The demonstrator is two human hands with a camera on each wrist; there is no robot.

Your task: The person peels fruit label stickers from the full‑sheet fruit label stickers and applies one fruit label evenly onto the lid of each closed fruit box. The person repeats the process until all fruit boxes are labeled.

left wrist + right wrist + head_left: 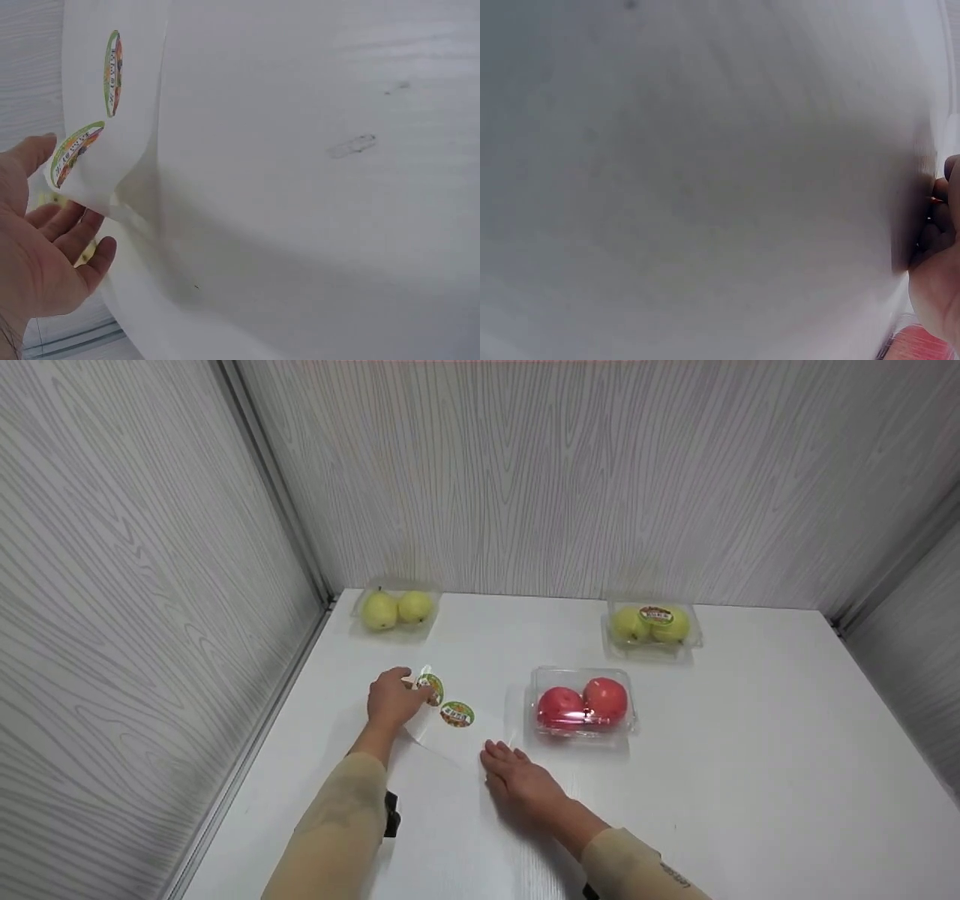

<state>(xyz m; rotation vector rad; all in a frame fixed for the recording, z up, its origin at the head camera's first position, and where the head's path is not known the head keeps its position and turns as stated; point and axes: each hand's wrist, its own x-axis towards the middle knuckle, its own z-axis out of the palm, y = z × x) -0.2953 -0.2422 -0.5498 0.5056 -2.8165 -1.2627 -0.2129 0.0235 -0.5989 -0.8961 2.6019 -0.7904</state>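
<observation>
A pale sticker sheet (450, 742) lies on the white table, bearing two oval fruit labels, one upright label (113, 73) and one slanted label (75, 154) at its raised end. My left hand (393, 697) pinches that lifted, curling end, with the thumb beside the slanted label and the other fingers partly behind the sheet. Lower and to the right, my right hand (525, 784) rests palm down with its fingers extended near the sheet's right edge. Beyond it sits a clear plastic box (631, 712) with two red fruits (606, 699) inside.
At the back left stands a clear box (431, 585) of two yellow-green pears (380, 610). Another clear box (696, 639) of pears, with an oval label (656, 616) on its lid, is at the back right. Wood-grain panels (510, 480) enclose the table.
</observation>
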